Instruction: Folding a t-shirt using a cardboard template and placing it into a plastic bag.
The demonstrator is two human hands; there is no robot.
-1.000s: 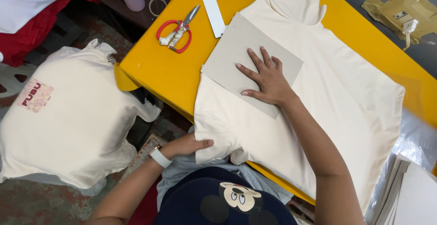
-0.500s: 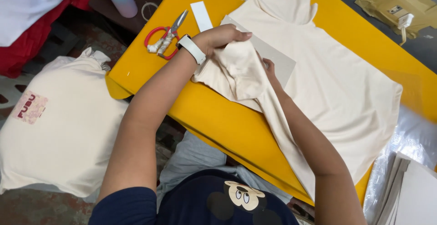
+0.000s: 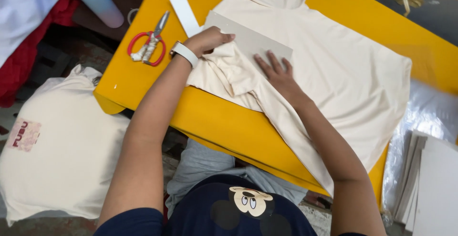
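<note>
Since half a second ago the left hand [image 3: 207, 40] has carried the shirt's [image 3: 334, 69] bunched side a little further over the board [image 3: 248, 40], and the fold now lies tighter against the right hand's fingers. A second ago that left hand was down at the table's near edge, gripping the hem. Now it is curled shut on the gathered cloth, knuckles up, a white watch [image 3: 183, 53] on its wrist. The right hand [image 3: 279, 73] lies flat and open, fingers spread, pressing the grey board onto the shirt; it grips nothing. The shirt lies spread on the yellow table [image 3: 143, 78], mostly to the right of both hands. Red-handled scissors [image 3: 148, 45] and a white strip [image 3: 185, 14] lie just left of the left hand. A filled cream bag [image 3: 62, 155] sits below the table, well left of the left arm; what is inside it cannot be seen.
</note>
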